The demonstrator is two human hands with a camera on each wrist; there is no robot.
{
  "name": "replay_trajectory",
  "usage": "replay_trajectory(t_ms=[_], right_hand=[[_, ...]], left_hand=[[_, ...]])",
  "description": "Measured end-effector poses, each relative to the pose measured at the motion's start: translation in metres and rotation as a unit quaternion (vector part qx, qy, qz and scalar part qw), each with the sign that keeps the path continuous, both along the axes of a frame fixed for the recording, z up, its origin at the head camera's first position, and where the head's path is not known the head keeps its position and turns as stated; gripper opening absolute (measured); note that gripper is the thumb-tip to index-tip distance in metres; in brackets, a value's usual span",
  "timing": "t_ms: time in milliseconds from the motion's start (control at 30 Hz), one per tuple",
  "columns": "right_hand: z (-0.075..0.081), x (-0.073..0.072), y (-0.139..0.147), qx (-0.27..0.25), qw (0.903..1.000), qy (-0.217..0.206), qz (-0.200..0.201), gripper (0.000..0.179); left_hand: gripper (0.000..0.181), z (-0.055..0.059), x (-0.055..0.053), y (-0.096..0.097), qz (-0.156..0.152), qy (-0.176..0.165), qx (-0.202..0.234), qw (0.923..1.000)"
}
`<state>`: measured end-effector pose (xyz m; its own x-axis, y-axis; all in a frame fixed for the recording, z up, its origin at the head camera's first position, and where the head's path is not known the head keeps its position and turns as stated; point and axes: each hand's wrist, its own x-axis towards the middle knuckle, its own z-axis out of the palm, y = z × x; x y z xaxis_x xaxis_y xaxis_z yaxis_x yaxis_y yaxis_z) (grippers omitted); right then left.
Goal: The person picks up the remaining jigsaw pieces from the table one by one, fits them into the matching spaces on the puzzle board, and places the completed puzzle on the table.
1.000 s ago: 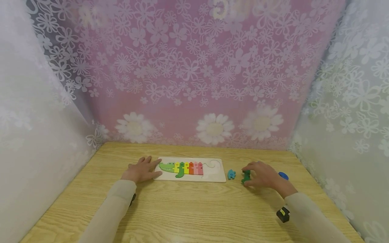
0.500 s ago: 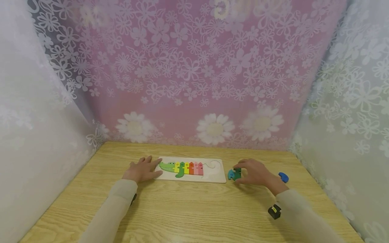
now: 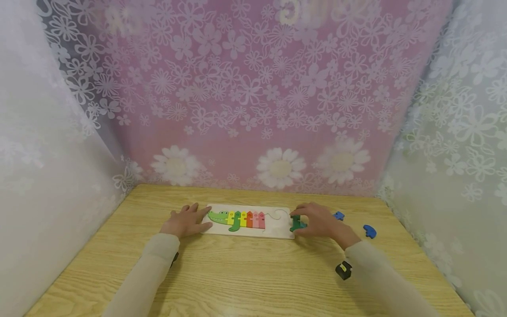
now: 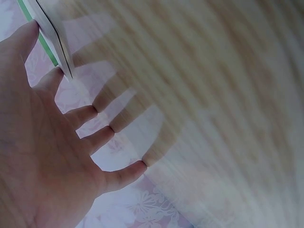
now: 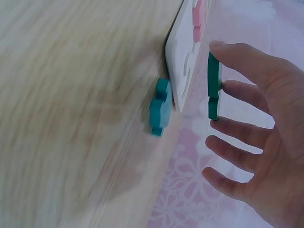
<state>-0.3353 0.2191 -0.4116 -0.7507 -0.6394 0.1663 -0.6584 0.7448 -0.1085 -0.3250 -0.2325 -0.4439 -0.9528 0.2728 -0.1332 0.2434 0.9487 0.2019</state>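
A wooden crocodile puzzle board (image 3: pixel 279 228) lies flat on the table, with the green head and coloured body pieces in its left part and a bare outlined recess at its right. My left hand (image 3: pixel 187 221) rests at the board's left end, fingers spread, thumb and index finger touching its edge. My right hand (image 3: pixel 318 220) pinches a dark green puzzle piece (image 5: pixel 213 85) between thumb and fingertips, raised just off the board's right end. Below it a teal puzzle piece (image 5: pixel 161 109) lies on the table beside the board, mostly hidden in the head view.
Two blue puzzle pieces lie to the right: a small blue piece (image 3: pixel 338 215) behind my right hand and a curved blue piece (image 3: pixel 370 231) farther right. The wooden table (image 3: pixel 245 273) meets a flowered curtain (image 3: pixel 253 110) at the back.
My right hand has picked up the green puzzle piece and carried it left, over the teal piece to the board's right end. A small blue piece has come into view. My left hand stays put.
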Motion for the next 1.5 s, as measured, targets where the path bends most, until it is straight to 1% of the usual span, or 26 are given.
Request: replay_trajectory(t_ms=[200, 367, 433, 533, 600, 667, 967, 1100, 1333, 1500], right_hand=[[0.001, -0.006, -0.017, -0.002, 0.9997, 0.01, 0.021, 0.052], [-0.001, -0.011, -0.028, -0.003, 0.9993, 0.022, 0.029, 0.053], [-0.001, -0.012, -0.031, -0.008, 0.9992, 0.02, 0.034, 0.054], [-0.002, -0.015, -0.035, -0.012, 0.9992, 0.011, 0.036, 0.055], [-0.003, -0.017, -0.037, -0.012, 0.9994, 0.002, 0.032, 0.055], [-0.003, -0.018, -0.039, -0.007, 0.9996, 0.001, 0.028, 0.055], [-0.007, -0.022, -0.047, -0.004, 0.9992, 0.023, 0.033, 0.054], [-0.01, -0.022, -0.052, -0.006, 0.9992, 0.018, 0.034, 0.054], [-0.014, -0.024, -0.06, -0.014, 0.9992, -0.007, 0.037, 0.053], [-0.017, -0.024, -0.065, -0.003, 0.9992, -0.024, 0.03, 0.053]], left_hand=[[0.077, 0.001, 0.001, 0.001, 0.001, -0.004, -0.001, 1.0], [0.077, 0.002, 0.002, 0.002, 0.002, -0.004, 0.001, 1.0], [0.077, 0.001, 0.001, 0.001, 0.002, -0.004, 0.001, 1.0], [0.077, 0.0, 0.0, 0.0, 0.002, -0.003, 0.0, 1.0], [0.078, -0.001, 0.0, 0.0, 0.001, -0.003, 0.0, 1.0], [0.078, -0.001, 0.0, 0.0, 0.003, -0.004, -0.002, 1.0], [0.077, 0.001, 0.001, 0.002, 0.001, -0.002, -0.002, 1.0], [0.076, 0.002, 0.003, 0.002, -0.002, 0.0, 0.0, 1.0], [0.077, 0.001, 0.001, 0.001, -0.003, -0.001, -0.003, 1.0], [0.077, 0.001, 0.002, 0.001, -0.001, -0.002, 0.0, 1.0]])
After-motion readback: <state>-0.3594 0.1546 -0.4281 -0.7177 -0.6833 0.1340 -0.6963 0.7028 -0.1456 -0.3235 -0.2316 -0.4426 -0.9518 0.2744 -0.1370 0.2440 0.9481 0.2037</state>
